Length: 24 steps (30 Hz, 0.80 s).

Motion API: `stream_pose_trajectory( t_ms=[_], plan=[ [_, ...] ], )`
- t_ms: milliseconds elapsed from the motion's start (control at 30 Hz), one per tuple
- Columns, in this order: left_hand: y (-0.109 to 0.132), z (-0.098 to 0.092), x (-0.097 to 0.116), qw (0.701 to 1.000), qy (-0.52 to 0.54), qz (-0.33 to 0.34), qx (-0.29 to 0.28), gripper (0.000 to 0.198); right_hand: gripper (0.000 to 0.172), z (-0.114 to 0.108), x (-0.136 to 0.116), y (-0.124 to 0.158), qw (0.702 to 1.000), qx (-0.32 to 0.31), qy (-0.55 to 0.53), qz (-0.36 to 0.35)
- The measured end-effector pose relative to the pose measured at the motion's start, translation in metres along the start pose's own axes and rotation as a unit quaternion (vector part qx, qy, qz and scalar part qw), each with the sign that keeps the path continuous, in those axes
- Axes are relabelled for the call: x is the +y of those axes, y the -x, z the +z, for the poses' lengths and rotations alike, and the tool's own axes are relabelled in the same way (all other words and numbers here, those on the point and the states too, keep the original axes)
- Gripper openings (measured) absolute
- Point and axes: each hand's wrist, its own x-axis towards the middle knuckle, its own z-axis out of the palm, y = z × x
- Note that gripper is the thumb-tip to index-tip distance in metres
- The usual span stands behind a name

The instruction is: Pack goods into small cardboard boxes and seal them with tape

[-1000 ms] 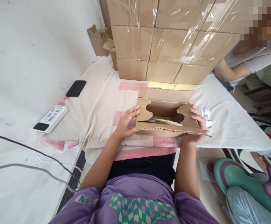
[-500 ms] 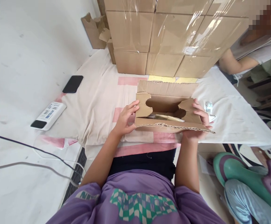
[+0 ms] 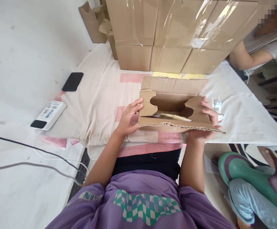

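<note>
A brown cardboard box (image 3: pixel 174 82) with its top flaps up is between my two hands, in the middle of the head view. My left hand (image 3: pixel 129 117) grips its left side, fingers along the outside wall and thumb near the front corner. Around the right side is my right hand (image 3: pixel 209 117), its fingers over the flap and its palm below the front flap. The two short flaps have rounded cut-outs and lean inward. Inside lies something pale and flat (image 3: pixel 173 117), mostly hidden by the front flap.
A wall of taped cardboard boxes (image 3: pixel 135 57) stands at the back. Torn cardboard (image 3: pixel 93 24) leans beside it. On the cloth lie a black phone (image 3: pixel 72 81) and a white device (image 3: pixel 49 114). Another person's arm (image 3: pixel 251 57) shows at right, above a green and purple toy (image 3: pixel 250 181).
The view has shifted slightly, and the box with both hands appears a little higher in it. My grip on the box looks the same.
</note>
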Motion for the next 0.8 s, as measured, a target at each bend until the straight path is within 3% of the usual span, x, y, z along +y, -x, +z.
stream_pose_trajectory(
  t_ms=[467, 667, 800],
  plan=[
    [0.0030, 0.0005, -0.0037, 1.000, -0.008, -0.023, -0.004, 0.073, 0.056, -0.0005, 0.0010, -0.0027, 1.000, -0.004, 0.023, -0.008],
    [0.0027, -0.0002, -0.0042, 1.000, -0.012, -0.020, -0.002, 0.075, 0.054, 0.0004, 0.0022, -0.0008, 0.999, -0.023, -0.018, -0.033],
    [0.0031, -0.0005, -0.0043, 1.000, -0.014, -0.022, -0.008, 0.077, 0.053, 0.0047, 0.0012, -0.0007, 0.999, 0.004, -0.004, -0.034]
  ],
)
